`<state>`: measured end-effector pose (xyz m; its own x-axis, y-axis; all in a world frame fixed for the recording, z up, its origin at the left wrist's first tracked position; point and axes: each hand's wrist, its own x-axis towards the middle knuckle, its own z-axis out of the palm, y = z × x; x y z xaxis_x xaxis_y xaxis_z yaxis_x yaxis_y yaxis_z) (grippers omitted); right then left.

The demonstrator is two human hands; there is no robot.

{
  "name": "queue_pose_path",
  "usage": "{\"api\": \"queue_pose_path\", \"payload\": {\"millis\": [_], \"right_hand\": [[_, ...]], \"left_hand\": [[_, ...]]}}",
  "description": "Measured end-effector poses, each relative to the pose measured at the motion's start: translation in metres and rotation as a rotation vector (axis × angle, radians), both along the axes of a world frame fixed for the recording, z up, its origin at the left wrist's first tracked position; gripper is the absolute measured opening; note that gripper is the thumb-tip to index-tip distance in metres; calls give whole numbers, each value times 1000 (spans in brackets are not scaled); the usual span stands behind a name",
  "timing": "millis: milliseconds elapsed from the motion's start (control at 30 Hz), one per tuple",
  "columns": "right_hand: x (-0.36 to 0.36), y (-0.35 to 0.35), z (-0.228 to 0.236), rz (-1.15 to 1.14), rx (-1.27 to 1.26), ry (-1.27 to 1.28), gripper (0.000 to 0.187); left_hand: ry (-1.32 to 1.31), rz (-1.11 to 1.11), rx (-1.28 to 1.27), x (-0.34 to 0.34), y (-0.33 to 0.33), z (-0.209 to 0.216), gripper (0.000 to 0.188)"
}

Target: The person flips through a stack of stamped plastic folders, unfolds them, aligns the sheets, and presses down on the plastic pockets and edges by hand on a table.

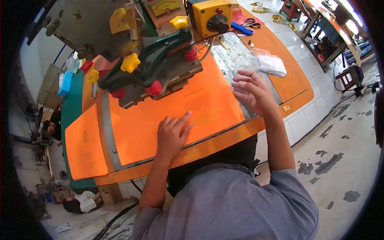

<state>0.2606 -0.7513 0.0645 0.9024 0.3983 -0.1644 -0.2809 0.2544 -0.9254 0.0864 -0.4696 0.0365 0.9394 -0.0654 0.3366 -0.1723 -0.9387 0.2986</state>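
A large orange sheet (140, 136) lies on the metal bed of a press, with small dark print and gold lettering near its middle. My left hand (171, 134) rests on the sheet, fingers stretched out, its index fingertip beside the gold lettering. Over the sheet's right edge hovers my right hand (256, 94), fingers apart and holding nothing. The press head (150, 68), dark green with yellow star-shaped knobs and red round knobs, stands above the far part of the sheet and hides some of it.
Left of the bed lies a stack of orange sheets (85, 146). A yellow control box (210, 18) with a black dial stands behind. Scissors (252, 23), a blue tool (241, 28) and a white packet (271, 65) lie at the right. Another person (82, 201) is at the lower left.
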Motion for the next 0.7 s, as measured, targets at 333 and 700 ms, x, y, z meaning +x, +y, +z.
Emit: {"api": "queue_pose_path", "payload": {"millis": [333, 700], "right_hand": [[19, 11, -11, 38, -83, 18, 61], [-4, 26, -2, 144, -465, -296, 49]], "left_hand": [[-20, 3, -53, 1, 2, -5, 39], [-115, -25, -156, -6, 8, -10, 22]]}}
